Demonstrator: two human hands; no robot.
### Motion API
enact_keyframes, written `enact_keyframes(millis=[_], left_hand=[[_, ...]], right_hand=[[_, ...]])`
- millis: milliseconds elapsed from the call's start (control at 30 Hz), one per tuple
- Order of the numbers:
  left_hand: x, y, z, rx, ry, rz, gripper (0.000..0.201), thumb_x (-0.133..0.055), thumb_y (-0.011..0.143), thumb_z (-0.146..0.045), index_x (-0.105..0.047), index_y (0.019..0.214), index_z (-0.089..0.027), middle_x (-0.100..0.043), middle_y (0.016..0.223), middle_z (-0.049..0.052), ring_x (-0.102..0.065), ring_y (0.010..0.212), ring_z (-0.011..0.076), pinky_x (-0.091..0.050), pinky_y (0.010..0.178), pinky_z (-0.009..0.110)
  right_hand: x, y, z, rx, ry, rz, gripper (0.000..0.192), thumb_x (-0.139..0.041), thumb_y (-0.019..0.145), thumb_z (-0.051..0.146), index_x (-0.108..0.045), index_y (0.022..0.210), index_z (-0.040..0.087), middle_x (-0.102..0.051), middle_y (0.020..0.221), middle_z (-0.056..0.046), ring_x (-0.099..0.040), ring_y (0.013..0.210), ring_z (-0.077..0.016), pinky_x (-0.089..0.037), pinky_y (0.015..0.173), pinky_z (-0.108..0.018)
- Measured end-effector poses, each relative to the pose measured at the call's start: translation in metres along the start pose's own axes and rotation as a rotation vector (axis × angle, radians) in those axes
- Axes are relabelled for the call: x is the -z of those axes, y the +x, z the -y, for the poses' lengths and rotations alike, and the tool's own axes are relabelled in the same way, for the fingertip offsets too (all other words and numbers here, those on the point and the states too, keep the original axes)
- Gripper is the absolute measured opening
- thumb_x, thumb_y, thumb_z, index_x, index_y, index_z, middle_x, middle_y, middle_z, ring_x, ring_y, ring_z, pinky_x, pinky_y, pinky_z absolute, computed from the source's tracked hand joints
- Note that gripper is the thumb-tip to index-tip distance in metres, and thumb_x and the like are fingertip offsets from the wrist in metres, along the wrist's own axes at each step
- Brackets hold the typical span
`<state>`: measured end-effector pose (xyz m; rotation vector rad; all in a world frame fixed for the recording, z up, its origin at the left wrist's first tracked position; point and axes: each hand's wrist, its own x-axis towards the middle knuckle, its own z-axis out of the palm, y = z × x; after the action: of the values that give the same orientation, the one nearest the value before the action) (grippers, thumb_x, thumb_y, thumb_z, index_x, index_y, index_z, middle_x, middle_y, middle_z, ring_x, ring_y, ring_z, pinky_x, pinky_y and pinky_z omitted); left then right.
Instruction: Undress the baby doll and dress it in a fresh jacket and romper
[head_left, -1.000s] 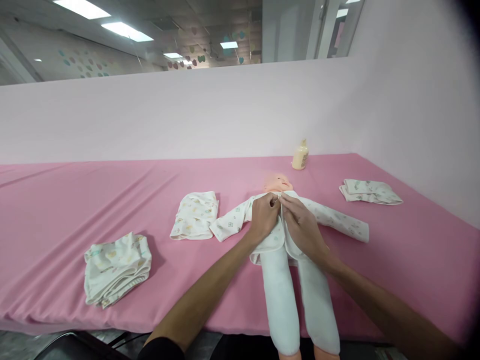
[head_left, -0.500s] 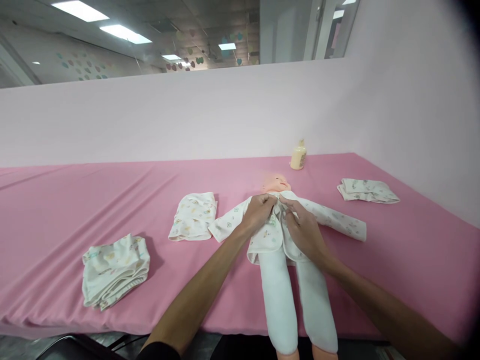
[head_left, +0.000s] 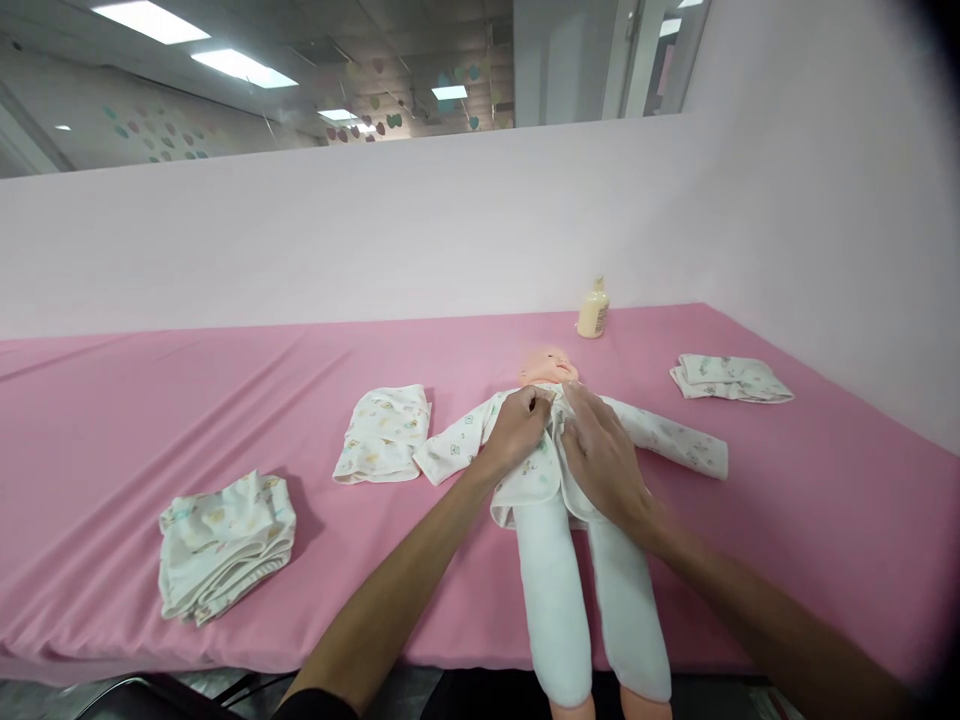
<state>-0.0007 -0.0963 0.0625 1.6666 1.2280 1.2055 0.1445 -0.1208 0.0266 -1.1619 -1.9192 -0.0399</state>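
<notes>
**Head view: both hands at the neckline of the doll's printed top**

Head view shows a soft baby doll with a peach plastic head (head_left: 550, 364) lying on its back on the pink-covered desk (head_left: 150, 400), head away from the person, plain white trouser legs (head_left: 551, 590) running toward the near edge; it wears a white, small-print, long-sleeved cotton top (head_left: 675, 445) with both sleeves spread out to the sides. The left hand (head_left: 517, 432) is curled, its fingertips pinching the left front panel just under the doll's chin; the right hand (head_left: 604, 455) lies flatter, fingers pressed on the right panel, touching the cloth beside the left hand's pinch; whether it actually grips a fold I cannot tell.

To my eye the step is closing the top at the collar; doing it well probably means keeping the two panel edges lined up, one overlapping the other without a bunched fold, with the right hand holding the cloth flat while the left works the fastening; a pull that is too hard would likely drag the light doll across the smooth cloth or twist the collar.

Around them: a folded printed cloth (head_left: 384, 432) just left of the doll's sleeve; a looser folded bundle of patterned cloth (head_left: 225, 545) near the front left; another folded printed garment (head_left: 729, 378) to the right; a small cream bottle (head_left: 592, 312) upright at the back by the pale pink partition (head_left: 375, 230).
</notes>
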Motion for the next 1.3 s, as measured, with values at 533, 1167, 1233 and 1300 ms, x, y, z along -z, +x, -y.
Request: enact_keyframes(millis=[533, 1167, 1233, 1300], left_hand=[[0.023, -0.018, -0.020, 0.090, 0.077, 0.185, 0.017, -0.056, 0.086, -0.034, -0.058, 0.091, -0.018, -0.053, 0.081, -0.001, -0.047, 0.067, 0.0111, -0.036, 0.058, 0.024], [0.021, -0.048, -0.015, 0.091, 0.536, -0.095, 0.024, -0.040, 0.089, -0.021, -0.053, 0.109, -0.020, -0.063, 0.111, 0.008, -0.058, 0.098, 0.0227, -0.041, 0.080, 0.034], [0.022, -0.052, -0.013, 0.111, 0.615, -0.065, 0.024, -0.043, 0.087, -0.023, -0.053, 0.109, -0.019, -0.062, 0.114, 0.010, -0.058, 0.099, 0.0238, -0.041, 0.080, 0.034], [0.022, -0.055, -0.012, 0.138, 0.657, -0.024, 0.020, -0.045, 0.088, -0.027, -0.054, 0.105, -0.019, -0.062, 0.111, 0.010, -0.058, 0.097, 0.0240, -0.040, 0.077, 0.033]], right_hand=[[0.015, -0.007, 0.007, -0.147, 0.127, 0.017, 0.045, -0.053, 0.092, 0.034, -0.053, 0.133, 0.016, -0.059, 0.124, -0.014, -0.053, 0.119, -0.0275, -0.046, 0.102, -0.047], [0.045, -0.021, 0.033, -0.061, -0.130, 0.335, 0.031, -0.049, 0.081, 0.009, -0.058, 0.111, 0.016, -0.058, 0.104, -0.011, -0.057, 0.091, -0.0243, -0.049, 0.079, -0.037], [0.043, -0.020, 0.039, -0.048, -0.240, 0.339, 0.030, -0.047, 0.081, 0.006, -0.059, 0.107, 0.014, -0.059, 0.099, -0.012, -0.057, 0.088, -0.0252, -0.048, 0.079, -0.038], [0.042, -0.017, 0.042, -0.073, -0.306, 0.361, 0.027, -0.044, 0.083, 0.005, -0.061, 0.103, 0.013, -0.061, 0.093, -0.012, -0.058, 0.084, -0.0249, -0.047, 0.076, -0.037]])
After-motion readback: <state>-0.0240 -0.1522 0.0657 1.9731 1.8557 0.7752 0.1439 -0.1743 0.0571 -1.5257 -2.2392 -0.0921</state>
